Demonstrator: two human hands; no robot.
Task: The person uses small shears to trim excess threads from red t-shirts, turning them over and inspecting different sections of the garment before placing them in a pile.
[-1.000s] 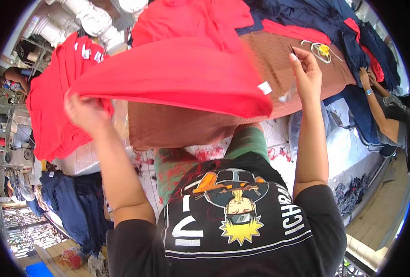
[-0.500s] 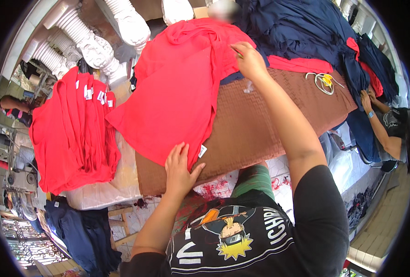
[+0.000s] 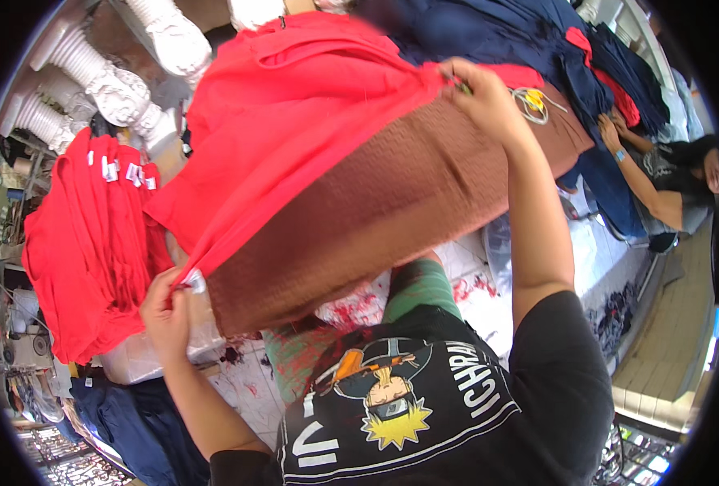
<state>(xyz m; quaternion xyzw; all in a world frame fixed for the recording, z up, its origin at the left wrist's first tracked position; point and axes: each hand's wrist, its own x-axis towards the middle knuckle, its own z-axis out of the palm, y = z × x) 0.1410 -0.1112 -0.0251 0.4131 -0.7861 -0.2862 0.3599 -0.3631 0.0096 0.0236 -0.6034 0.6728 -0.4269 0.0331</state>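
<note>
A red garment (image 3: 282, 154) is stretched across the brown-covered table, its near edge pulled taut between my hands. My left hand (image 3: 166, 312) is closed on the hem corner, beside a small white label (image 3: 195, 281). At the other end, my right hand (image 3: 481, 97) pinches the garment's edge. A small greenish-dark tool (image 3: 461, 86) also sits in its fingers; its kind is mostly hidden. More red cloth lies bunched under and behind the garment.
Folded red garments (image 3: 92, 251) with white labels are stacked at left. Dark navy garments (image 3: 489, 36) are heaped at the back right, near a yellow-and-white cord (image 3: 533, 103). White ornate columns (image 3: 116, 89) stand behind. A co-worker's hands (image 3: 610, 130) touch navy cloth at right.
My left hand has gone from resting flat on the garment to gripping its hem, further left. My right hand has moved right, drawing the edge taut. The view has shifted slightly.
</note>
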